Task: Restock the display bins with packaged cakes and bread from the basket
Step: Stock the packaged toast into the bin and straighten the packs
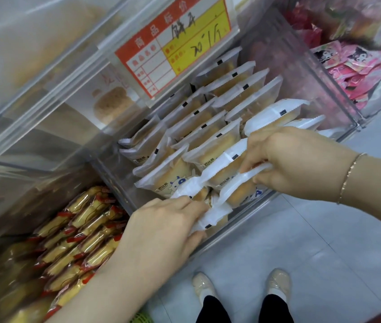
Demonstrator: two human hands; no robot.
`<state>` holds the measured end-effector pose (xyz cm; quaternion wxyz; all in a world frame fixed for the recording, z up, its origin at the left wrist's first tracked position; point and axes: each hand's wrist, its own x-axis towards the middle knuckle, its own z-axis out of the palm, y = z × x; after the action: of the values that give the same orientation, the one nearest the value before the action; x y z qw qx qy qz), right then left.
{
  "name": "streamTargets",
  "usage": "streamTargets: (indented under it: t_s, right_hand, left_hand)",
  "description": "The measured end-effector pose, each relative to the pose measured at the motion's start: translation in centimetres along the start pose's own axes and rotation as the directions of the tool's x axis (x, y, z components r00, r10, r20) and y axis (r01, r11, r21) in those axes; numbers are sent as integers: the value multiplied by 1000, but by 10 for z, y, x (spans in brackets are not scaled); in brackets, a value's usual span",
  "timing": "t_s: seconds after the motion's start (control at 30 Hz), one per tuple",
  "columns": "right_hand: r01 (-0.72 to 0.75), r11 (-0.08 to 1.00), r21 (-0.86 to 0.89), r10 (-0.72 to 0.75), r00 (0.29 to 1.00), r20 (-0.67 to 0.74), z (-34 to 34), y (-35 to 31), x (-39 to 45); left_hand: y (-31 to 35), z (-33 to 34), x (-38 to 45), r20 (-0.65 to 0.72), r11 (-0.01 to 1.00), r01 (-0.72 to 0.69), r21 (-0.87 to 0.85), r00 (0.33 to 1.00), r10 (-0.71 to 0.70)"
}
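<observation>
Cake pkts [222,134] in clear bin [306,73], both hands pinching pkts: left [161,231], right [294,159], price tag [173,46] "20".

A red, yellow and white price label [173,46] with handwritten figures hangs on a clear panel above the middle of the shelving. To the far right lies a heap of pink packets [352,66] printed with a dark-eared cartoon figure — behind them, red wrappers [306,26], blurred. Below is a pale tiled floor [324,241], and on it two light-coloured shoes [240,286] under dark trouser legs [245,310]. A scrap of green mesh [141,319] shows at the bottom edge — too little to identify. A thin bracelet [350,176] circles one wrist.
</observation>
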<state>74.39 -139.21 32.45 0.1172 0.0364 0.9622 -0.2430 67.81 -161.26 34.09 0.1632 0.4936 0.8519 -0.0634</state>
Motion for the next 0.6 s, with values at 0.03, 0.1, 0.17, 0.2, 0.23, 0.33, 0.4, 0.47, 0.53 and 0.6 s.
streamTargets:
  t_s: [0.03, 0.1, 0.17, 0.2, 0.23, 0.33, 0.4, 0.47, 0.53, 0.6]
  right_hand:
    - [15, 998, -59, -17, 1000, -25, -1, -1, 0]
    - [31, 988, -151, -37, 999, -38, -3, -1, 0]
    - [39, 978, -203, -41, 999, -5, -5, -4, -2]
    - [49, 970, -236, -45, 999, 23, -6, -7, -3]
    - [65, 961, -270, -55, 997, 45, -5, -9, -3]
    - [90, 959, -268, -80, 996, 47, -5, -20, -2]
    - [112, 976, -186, -119, 993, -24, -4, -29, -1]
    - [170, 968, -185, -189, 978, -90, 3, -32, 2]
    - [193, 949, -247, -218, 973, -77, 18, -31, 5]
    - [174, 950, -258, -192, 980, -48, 30, -26, 5]
  left_hand:
    - [-1, 0, 1, 8, 1000, -1, 11, 1000, 1]
    - [-3, -4, 3, -7, 999, 37, -8, 999, -37]
    - [-5, -4, 5, -21, 995, 93, -30, 995, -94]
    - [-4, -2, 5, -43, 996, 84, -10, 996, -84]
    - [-2, -1, 4, -28, 997, 80, 8, 996, -80]
    - [4, -2, 2, -22, 997, 63, 49, 998, -62]
    - [2, -1, -2, -72, 997, 71, 43, 995, -68]
    - [1, -2, -5, -76, 997, 63, 51, 995, -59]
    - [2, 1, -6, -53, 996, 54, 65, 997, -50]
    - [1, 5, -5, -23, 996, 44, 77, 999, -43]
